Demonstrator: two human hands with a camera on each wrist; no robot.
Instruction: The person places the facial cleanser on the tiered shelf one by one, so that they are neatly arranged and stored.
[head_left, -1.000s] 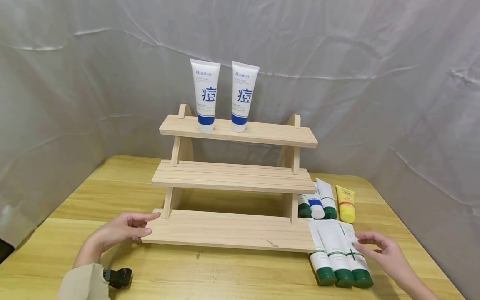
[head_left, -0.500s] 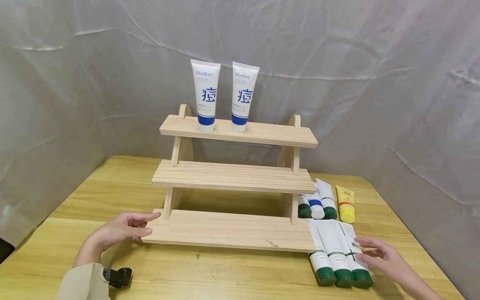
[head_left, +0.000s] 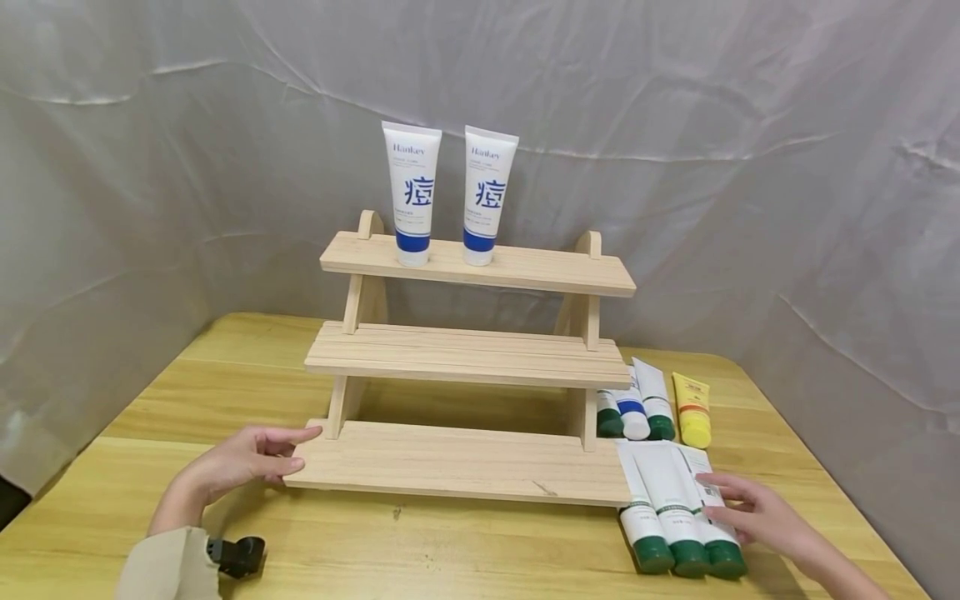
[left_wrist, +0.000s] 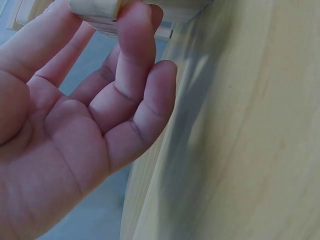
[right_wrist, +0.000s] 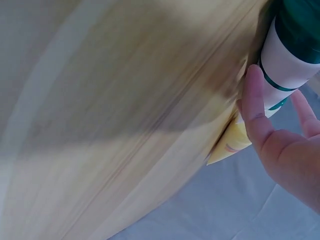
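Note:
A three-tier wooden display shelf (head_left: 465, 462) stands on the table, with two white-and-blue squeeze tubes (head_left: 411, 192) upright on its top board. My left hand (head_left: 236, 462) pinches the left end of the bottom board; the left wrist view shows thumb and fingers on the wood (left_wrist: 97, 7), other fingers bent below it. At the right, three white tubes with green caps (head_left: 677, 517) lie side by side. Over the rightmost one (right_wrist: 285, 65) reaches my right hand (head_left: 765, 517), thumb and forefinger extended over it, other fingers partly hidden. In the right wrist view its fingers lie along either side of that tube.
Behind the front tubes lie a yellow tube (head_left: 692, 410) and several white tubes (head_left: 652, 400), partly covered by the shelf's right end. A black device (head_left: 238, 557) is at the left wrist. Grey cloth (head_left: 847, 208) walls in the wooden table (head_left: 450, 550).
My right hand has moved a little left, farther over the rightmost green-capped tube. The left hand, the shelf and the tubes have kept their places.

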